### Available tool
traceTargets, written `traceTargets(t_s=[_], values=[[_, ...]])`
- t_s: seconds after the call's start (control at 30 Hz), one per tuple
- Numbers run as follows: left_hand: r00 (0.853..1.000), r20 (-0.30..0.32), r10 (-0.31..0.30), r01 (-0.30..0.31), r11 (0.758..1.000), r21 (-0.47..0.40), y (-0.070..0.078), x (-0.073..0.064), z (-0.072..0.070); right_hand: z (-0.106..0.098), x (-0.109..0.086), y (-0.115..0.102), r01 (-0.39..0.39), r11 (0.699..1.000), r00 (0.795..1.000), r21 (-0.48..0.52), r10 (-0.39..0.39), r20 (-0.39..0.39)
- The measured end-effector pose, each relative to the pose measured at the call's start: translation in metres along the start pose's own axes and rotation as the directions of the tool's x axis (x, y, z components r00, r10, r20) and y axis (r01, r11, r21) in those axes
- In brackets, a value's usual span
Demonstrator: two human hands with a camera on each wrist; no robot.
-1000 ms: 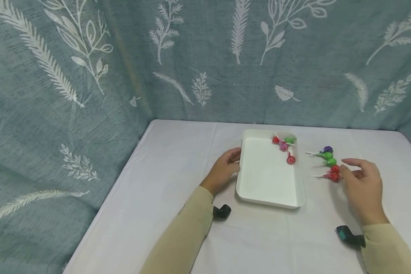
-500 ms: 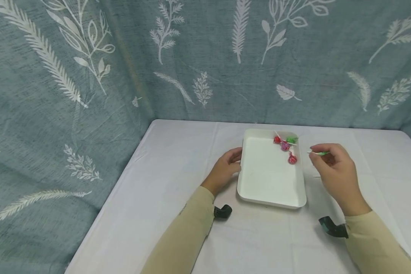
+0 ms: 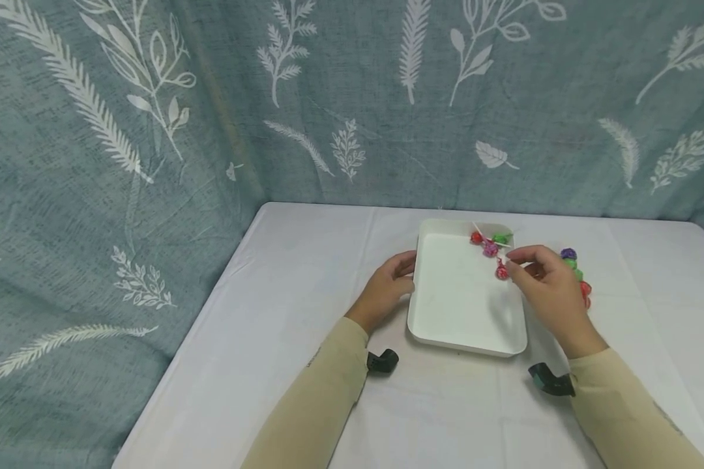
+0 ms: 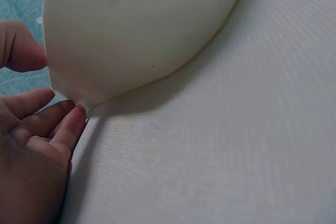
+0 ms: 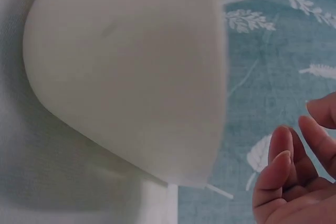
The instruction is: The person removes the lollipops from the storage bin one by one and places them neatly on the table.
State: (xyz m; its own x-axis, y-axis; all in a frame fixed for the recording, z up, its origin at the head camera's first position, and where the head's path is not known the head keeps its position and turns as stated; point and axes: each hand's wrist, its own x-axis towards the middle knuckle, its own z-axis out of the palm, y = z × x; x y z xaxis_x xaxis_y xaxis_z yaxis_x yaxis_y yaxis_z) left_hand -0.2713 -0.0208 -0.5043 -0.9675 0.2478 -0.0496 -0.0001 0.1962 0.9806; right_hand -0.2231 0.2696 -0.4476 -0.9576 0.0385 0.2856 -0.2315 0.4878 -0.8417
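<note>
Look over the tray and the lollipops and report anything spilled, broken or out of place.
Nothing stands out as spilled or damaged. The lollipops in the white tray lie at mixed angles toward its far right corner, untidy but hardly odd. The lollipops outside it are partly hidden by the right hand.

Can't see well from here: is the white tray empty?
Not empty: the head view shows lollipops inside the tray, toward its far right.

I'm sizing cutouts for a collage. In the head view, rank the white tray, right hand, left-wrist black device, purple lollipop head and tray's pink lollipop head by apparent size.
1. White tray
2. Right hand
3. Left-wrist black device
4. Purple lollipop head and tray's pink lollipop head: too alike to rank
</note>
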Motion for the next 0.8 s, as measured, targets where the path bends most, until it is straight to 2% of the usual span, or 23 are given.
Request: traceTargets(t_s=[0.3,0.8], values=[[1.0,-0.002,0.009,-0.009,1.0,0.012,-0.004,0.002,0.0,0.006,0.006,0.003,-0.02,1.0,0.999,0.003,0.02,0.046],[1.0,-0.005,0.008,-0.008,1.0,0.024,-0.001,0.001,0.0,0.014,0.016,0.011,-0.114,0.993,0.987,0.021,0.111,0.119]])
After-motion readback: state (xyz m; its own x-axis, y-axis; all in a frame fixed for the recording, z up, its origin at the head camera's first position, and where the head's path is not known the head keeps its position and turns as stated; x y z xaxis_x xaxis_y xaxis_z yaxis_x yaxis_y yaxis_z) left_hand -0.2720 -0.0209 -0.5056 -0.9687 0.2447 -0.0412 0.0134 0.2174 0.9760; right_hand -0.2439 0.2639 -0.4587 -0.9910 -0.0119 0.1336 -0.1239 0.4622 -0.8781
